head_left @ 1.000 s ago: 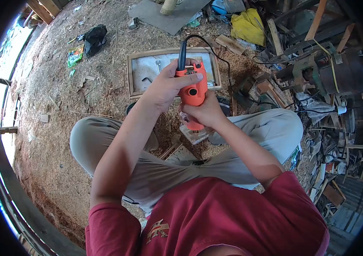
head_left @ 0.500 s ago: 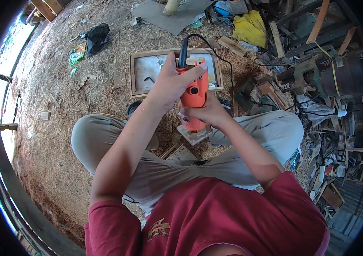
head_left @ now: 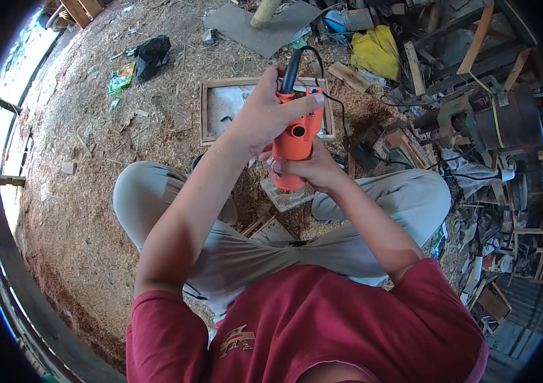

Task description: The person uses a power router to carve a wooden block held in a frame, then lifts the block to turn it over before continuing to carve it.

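An orange trim router (head_left: 292,148) is held up in front of me, over the gap between my bent legs. My left hand (head_left: 264,116) is wrapped round its upper end, beside the black cord sleeve (head_left: 292,69), with the thumb lying across the housing. Lower down, my right hand (head_left: 313,168) grips the body just above the base, thumb across the front. The clear base plate (head_left: 286,199) faces downward, scuffed and dusty. Most of my left fingers are hidden behind the tool.
Beyond the router lies a wood-framed tray (head_left: 211,136) with a hex key (head_left: 225,119) in it. Wood shavings cover the ground. A yellow cloth bundle (head_left: 375,52), scrap wood and machinery (head_left: 507,121) crowd the right. A black plastic bag (head_left: 150,56) lies at the left.
The router's upper end has tipped slightly to the right, and its base has shifted a little left. Both hands keep their grip. The whole view has shifted slightly.
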A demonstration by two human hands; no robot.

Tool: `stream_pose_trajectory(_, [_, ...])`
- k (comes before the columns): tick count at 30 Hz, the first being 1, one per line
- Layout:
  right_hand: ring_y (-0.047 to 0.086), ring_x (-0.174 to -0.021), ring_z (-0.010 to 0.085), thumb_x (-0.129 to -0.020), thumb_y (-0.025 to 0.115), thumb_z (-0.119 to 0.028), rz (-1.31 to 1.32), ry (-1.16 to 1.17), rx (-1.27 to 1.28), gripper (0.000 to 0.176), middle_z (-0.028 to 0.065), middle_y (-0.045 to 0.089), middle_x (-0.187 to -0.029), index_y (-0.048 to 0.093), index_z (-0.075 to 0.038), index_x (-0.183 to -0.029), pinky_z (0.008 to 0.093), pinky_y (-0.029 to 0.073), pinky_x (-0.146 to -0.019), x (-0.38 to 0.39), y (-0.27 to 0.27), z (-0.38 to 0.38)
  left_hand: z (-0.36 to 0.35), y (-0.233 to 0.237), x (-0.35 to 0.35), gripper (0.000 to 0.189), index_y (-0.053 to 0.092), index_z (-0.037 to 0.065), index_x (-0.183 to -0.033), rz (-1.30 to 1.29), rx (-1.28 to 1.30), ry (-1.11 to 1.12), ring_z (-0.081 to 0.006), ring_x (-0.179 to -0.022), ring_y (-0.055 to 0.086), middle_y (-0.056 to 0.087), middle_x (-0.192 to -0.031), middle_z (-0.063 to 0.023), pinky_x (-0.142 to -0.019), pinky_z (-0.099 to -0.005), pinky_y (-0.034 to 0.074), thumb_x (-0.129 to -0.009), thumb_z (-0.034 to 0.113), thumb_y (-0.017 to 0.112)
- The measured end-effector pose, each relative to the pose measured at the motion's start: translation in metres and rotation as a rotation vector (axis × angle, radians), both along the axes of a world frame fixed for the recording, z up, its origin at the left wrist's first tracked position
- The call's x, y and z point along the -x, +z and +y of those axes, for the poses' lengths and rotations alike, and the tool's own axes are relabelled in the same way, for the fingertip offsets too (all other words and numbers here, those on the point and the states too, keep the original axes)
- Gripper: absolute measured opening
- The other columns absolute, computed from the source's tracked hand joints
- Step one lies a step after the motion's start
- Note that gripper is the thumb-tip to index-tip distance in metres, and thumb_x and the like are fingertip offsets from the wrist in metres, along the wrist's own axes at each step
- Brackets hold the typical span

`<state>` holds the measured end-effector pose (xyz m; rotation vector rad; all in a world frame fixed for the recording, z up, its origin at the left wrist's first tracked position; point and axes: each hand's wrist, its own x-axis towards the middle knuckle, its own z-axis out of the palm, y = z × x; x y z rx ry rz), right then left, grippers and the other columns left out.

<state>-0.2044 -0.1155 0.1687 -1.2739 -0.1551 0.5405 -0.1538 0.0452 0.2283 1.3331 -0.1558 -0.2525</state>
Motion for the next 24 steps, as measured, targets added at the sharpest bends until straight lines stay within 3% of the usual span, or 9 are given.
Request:
stream_pose_trajectory(6, [0.074,-0.087,0.0216,-0.084,0.080,-0.001,-0.098,0.014,0.119,0.046,0.0118,0.072,-0.104,0.058,-0.002,-0.124,0.0383,0.062,-0.080,-0.001,-0.003,-0.005,0.002,0.011,0.003,0.052,0.053,0.005,-0.119,-0.038,-0.005,-0.039,-0.0102,-0.097,0.057,0.057,-0.104,-0.0034,-0.085,-0.0281,0.052,-0.091,0.033,0.086])
stream_pose_trajectory(9, [0.074,-0.091,0.0172,-0.082,0.083,-0.004,-0.080,0.008,0.084,0.039,0.0066,0.074,-0.100,0.064,-0.003,-0.117,0.0361,0.060,-0.086,0.003,0.011,-0.006,0.002,0.018,0.004,0.052,0.053,0.005,-0.119,-0.077,0.020,-0.046,-0.0095,-0.096,0.056,0.057,-0.103,-0.0022,-0.084,-0.0277,0.052,-0.091,0.033,0.086])
stream_pose_trajectory(12, [0.073,-0.097,0.0233,-0.085,0.081,-0.005,-0.131,0.067,-0.018,0.044,0.0127,0.072,-0.105,0.058,-0.001,-0.123,0.0400,0.060,-0.086,0.001,0.002,-0.017,0.000,0.021,0.007,0.052,0.052,0.005,-0.120,-0.105,0.014,-0.071,-0.0087,-0.095,0.056,0.056,-0.102,-0.0015,-0.082,-0.0274,0.052,-0.091,0.031,0.086])
stream_pose_trajectory(15, [0.072,-0.101,0.0188,-0.084,0.081,-0.005,-0.126,0.112,-0.007,0.049,0.0085,0.072,-0.114,0.058,-0.003,-0.128,0.0386,0.058,-0.093,-0.002,-0.005,-0.020,-0.002,0.024,0.010,0.052,0.051,0.005,-0.120,-0.172,-0.039,-0.118,-0.0081,-0.094,0.055,0.055,-0.101,-0.0015,-0.082,-0.0276,0.053,-0.091,0.029,0.086])
stream_pose_trajectory(17, [0.072,-0.101,0.0186,-0.084,0.081,-0.004,-0.080,0.089,-0.068,0.049,0.0088,0.072,-0.115,0.059,-0.003,-0.127,0.0389,0.059,-0.092,0.006,0.005,-0.015,-0.001,0.024,0.011,0.052,0.050,0.005,-0.119,-0.212,-0.125,-0.112,-0.0083,-0.094,0.056,0.055,-0.100,-0.0020,-0.082,-0.0278,0.053,-0.091,0.028,0.086])
stream_pose_trajectory(21, [0.073,-0.101,0.0193,-0.083,0.083,-0.005,-0.123,0.037,-0.079,0.050,0.0096,0.072,-0.115,0.059,-0.003,-0.127,0.0395,0.060,-0.091,0.010,0.000,-0.011,-0.002,0.025,0.012,0.058,0.048,0.002,-0.120,-0.125,-0.032,-0.129,-0.0095,-0.095,0.058,0.061,-0.105,-0.0061,-0.082,-0.0297,0.055,-0.089,0.030,0.088])
stream_pose_trajectory(24, [0.073,-0.095,0.0257,-0.081,0.085,-0.011,-0.132,0.012,0.021,0.053,0.0109,0.070,-0.107,0.058,-0.001,-0.125,0.0422,0.061,-0.085,0.009,0.002,-0.008,0.000,0.027,0.011,0.057,0.049,0.002,-0.123,-0.145,0.025,-0.132,-0.0098,-0.096,0.059,0.060,-0.105,-0.0055,-0.083,-0.0293,0.054,-0.090,0.029,0.087])
